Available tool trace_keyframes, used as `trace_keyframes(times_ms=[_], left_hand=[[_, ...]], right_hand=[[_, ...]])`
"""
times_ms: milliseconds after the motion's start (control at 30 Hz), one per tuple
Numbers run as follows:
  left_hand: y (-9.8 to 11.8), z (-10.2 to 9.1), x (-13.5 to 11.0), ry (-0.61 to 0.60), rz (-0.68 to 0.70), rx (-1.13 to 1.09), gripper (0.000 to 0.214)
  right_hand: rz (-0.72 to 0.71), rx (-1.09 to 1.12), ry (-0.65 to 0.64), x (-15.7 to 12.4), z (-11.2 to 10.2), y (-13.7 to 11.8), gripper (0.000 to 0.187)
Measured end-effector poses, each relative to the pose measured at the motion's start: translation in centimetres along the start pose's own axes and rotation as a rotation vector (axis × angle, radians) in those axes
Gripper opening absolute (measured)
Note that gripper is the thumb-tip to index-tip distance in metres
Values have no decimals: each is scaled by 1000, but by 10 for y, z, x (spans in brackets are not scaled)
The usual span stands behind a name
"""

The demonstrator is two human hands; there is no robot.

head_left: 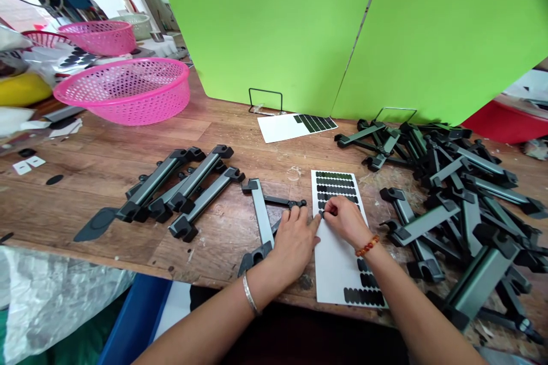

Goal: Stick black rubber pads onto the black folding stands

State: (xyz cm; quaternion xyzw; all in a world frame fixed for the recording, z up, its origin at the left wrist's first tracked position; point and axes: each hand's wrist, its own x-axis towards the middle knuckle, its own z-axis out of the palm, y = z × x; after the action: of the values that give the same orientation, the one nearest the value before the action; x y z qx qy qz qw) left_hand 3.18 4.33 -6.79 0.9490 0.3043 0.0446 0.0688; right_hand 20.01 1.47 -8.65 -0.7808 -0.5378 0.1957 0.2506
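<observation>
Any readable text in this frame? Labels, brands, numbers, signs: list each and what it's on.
None readable.
White sheet under the right hand: rows of black pads only, no print.
Black pad pinched in that hand: blank.
Second sheet by the green panels: no print.
Pink basket, grey-and-black stands: no marks visible.
Small white tags at far left: too small to tell.

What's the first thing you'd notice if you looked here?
Bright green boards fill the back, and a big pink basket sits at the left. On the right lies a tangled pile of black-and-grey stands, while the right hand pinches a black pad on the white sheet up front.
</observation>
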Motion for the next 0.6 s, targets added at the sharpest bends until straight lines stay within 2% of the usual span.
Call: trace_keyframes(times_ms=[100, 200, 333, 400, 467, 600], left_hand=[[-1, -2, -2, 9, -8, -2, 50], [-5, -8, -4, 18, -10, -50, 39], [-19, -20, -14, 98, -194, -50, 32], [-29, -24, -22, 75, -257, -40, 27], [-38, -27, -32, 15, -212, -65, 18], [-48, -28, -49, -8, -77, -137, 25]], right_hand=[[5, 71, -54, -3, -8, -3, 7], [10, 163, -117, -5, -20, -9, 8], [36, 333, -147, -4, -29, -23, 9], [24, 385, -182, -2, -26, -32, 8], [1, 384, -219, 1, -18, -41, 8], [-31, 374, -287, 3, -2, -54, 7]])
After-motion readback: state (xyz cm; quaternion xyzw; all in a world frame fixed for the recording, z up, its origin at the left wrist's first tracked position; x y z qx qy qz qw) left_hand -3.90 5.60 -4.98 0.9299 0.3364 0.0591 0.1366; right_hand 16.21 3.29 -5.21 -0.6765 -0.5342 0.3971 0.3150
